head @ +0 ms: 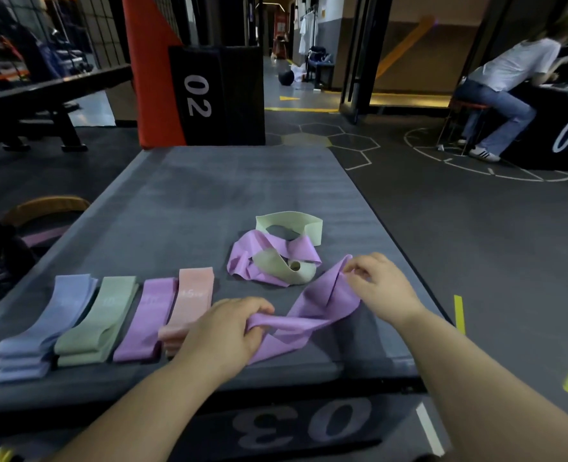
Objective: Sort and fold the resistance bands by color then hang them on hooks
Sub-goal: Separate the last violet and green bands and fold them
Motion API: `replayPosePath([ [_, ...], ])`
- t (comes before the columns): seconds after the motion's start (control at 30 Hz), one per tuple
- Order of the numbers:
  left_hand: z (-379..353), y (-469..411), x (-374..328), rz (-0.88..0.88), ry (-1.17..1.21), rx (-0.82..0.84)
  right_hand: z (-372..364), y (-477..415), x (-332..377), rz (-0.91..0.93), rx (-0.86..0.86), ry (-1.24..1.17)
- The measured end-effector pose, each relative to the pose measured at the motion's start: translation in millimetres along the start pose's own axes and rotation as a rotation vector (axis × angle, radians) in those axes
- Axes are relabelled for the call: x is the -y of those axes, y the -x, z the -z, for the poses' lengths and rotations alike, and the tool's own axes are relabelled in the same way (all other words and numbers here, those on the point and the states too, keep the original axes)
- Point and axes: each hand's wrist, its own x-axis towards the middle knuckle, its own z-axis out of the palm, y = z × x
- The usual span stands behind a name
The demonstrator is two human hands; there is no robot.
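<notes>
Faces a grey padded box top (209,195) mid-frame. Has four folded stacks (99,318) at lower left: blue, green, purple, pink. Has a purple-and-green tangle (272,261) right of centre. Below it, clenches one end of a loose purple band (312,311) in the left hand (222,331), pinches the other with the right hand (380,288).

Both bare forearms reach in from the near edge, one from the near left and one from the near right, angling toward each other. The left grip (229,331) lies knuckles up, its fingers curled under and bunching one end of a purple band (315,308). The right grip (384,288) sits farther off and to the right, with thumb and fingertips pinching the band's other end. The two grips are apart, and the band runs between them.
</notes>
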Motion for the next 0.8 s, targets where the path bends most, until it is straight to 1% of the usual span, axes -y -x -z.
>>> replayPosePath([
  [0.03,-0.7,0.0,-1.0,0.0,-0.001,-0.003,-1.1,-3.0,-3.5,0.013,-0.013,0.055],
  [0.1,-2.3,-0.1,-1.5,0.007,0.0,-0.005,-5.4,-8.3,-8.6,0.07,0.033,0.162],
  [0.17,-3.4,-0.9,-1.1,0.016,0.003,0.002,-10.4,-10.9,-12.3,0.088,0.125,0.2],
  [0.27,-4.3,-1.8,-0.3,0.031,0.02,0.022,-14.7,-13.2,-14.3,0.046,0.255,0.342],
  [0.33,-4.9,-2.2,-0.4,0.038,0.031,0.03,-13.3,-13.6,-13.5,0.017,0.261,0.397],
  [0.47,-6.8,-4.0,-0.8,0.058,0.055,0.016,-7.9,-12.7,-12.2,0.043,0.189,0.414],
  [0.57,-9.0,-5.5,1.3,0.074,0.079,-0.012,-3.8,-9.5,-12.6,0.05,0.2,0.345],
  [0.6,-9.5,-5.9,2.2,0.084,0.09,-0.025,-1.6,-8.7,-11.7,0.053,0.201,0.281],
  [0.7,-10.5,-7.0,3.1,0.104,0.135,-0.099,10.9,-6.0,-6.6,0.007,0.117,-0.056],
  [0.8,-10.5,-9.2,4.1,0.128,0.197,-0.14,27.4,-5.4,-8.0,-0.056,0.01,-0.256],
])
